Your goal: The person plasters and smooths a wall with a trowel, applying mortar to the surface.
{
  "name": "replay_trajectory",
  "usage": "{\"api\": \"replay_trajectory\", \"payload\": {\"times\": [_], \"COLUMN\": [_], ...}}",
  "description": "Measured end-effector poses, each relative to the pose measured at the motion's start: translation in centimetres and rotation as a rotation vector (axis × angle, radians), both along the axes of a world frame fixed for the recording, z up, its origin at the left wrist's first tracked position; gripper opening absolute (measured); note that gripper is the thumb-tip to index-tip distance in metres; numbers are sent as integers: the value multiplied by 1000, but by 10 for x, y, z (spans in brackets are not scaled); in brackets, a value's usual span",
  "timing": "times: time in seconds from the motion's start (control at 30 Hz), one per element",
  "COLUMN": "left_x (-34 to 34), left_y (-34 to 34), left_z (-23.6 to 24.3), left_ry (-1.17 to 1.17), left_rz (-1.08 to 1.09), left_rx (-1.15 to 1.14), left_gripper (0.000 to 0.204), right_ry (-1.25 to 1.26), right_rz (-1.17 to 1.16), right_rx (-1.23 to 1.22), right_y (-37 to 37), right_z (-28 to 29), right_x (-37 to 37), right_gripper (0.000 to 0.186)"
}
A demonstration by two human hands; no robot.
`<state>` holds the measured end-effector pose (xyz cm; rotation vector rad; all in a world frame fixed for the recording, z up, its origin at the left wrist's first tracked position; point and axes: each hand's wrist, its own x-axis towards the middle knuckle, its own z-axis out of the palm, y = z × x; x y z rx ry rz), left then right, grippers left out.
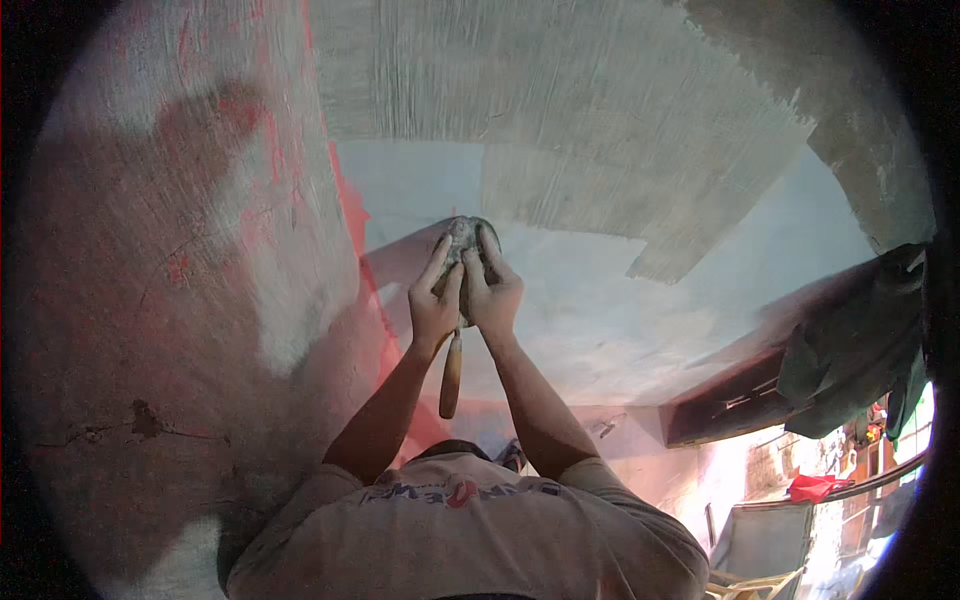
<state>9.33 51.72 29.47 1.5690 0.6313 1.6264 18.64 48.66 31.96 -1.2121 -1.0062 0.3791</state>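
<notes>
Two hands, the left hand [434,308] and the right hand [497,298], held one grey lump [461,232] between their fingers, in front of the pale wall [590,330]. One wooden handle [451,385] hung just below; whether it joined the lump could not be told, as the hands hid that part. Working it well, I judged, called for even pressure from both sides and the handle kept from tipping. Counted besides: one dark cloth [860,340] and one red cloth [815,487], off to the right.
</notes>
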Motion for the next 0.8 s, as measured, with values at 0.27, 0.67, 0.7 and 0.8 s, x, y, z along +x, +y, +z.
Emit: {"api": "replay_trajectory", "payload": {"times": [0.27,0.67,0.7,0.8], "left_x": [-1,0,0,2], "left_y": [0,4,3,1], "left_z": [-2,9,10,10], "left_ry": [-1,-25,-24,56], "left_rz": [-26,-23,-23,-34], "left_rx": [-3,49,52,-96], "left_gripper": [46,46,46,45], "right_ry": [-130,-16,-23,-126], "right_rz": [-125,-52,-36,-57], "right_rx": [113,146,67,-16], "right_y": [2,2,1,-2], "right_z": [-6,8,9,9], "right_x": [1,2,3,4], "right_gripper": [43,44,45,46]}}
